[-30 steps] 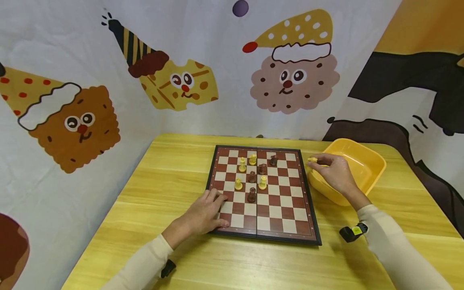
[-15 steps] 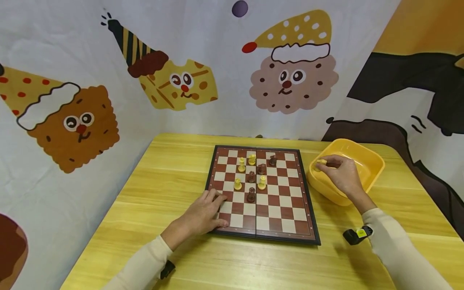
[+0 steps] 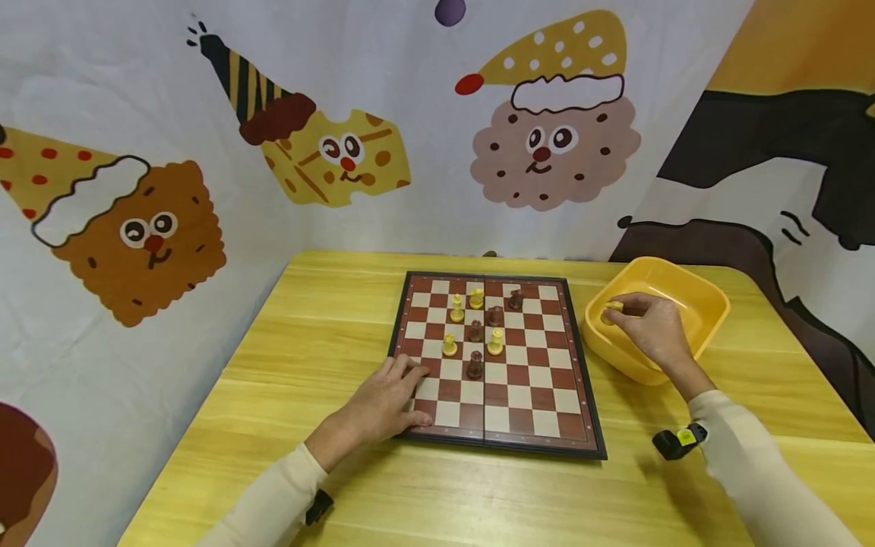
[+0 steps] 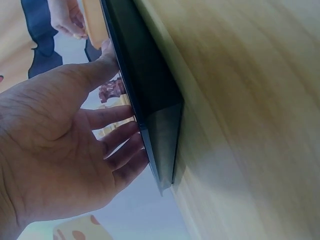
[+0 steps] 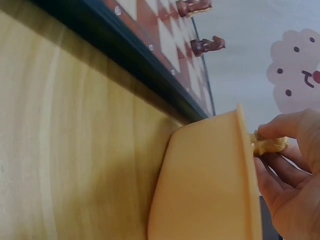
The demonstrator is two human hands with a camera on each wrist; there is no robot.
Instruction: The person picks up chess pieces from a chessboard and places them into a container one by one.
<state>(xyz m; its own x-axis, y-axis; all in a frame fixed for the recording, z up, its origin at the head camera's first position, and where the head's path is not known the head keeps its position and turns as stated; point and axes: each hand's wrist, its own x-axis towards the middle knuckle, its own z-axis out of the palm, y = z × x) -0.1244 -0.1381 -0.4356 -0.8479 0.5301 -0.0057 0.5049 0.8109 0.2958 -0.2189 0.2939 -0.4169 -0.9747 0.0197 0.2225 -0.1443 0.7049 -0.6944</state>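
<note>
In the head view my right hand [image 3: 652, 330] pinches a yellow chess piece [image 3: 611, 307] between thumb and fingers, over the left side of a yellow plastic box [image 3: 625, 361]. The right wrist view has the chess piece [image 5: 271, 145] lying sideways in the grip, right at the box's rim. My left hand [image 3: 379, 399] rests on the left edge of a brown and white chessboard [image 3: 526, 403], fingers relaxed on its top. From the left wrist, the fingertips [image 4: 131, 111] touch the board's dark rim. Several yellow and brown chess pieces stand on the board, including a brown one [image 3: 475, 365].
The board and box stand on a yellow wood-grain table [image 3: 437, 494], the box just right of the board. Behind the table hangs a white cloth [image 3: 437, 220] printed with cartoon biscuits and cheese. Black cameras are strapped at both wrists.
My right hand has moved right with the yellow chess piece, from beside the board to over the box. My left hand stays on the board's edge, and the pieces on the board keep their places.
</note>
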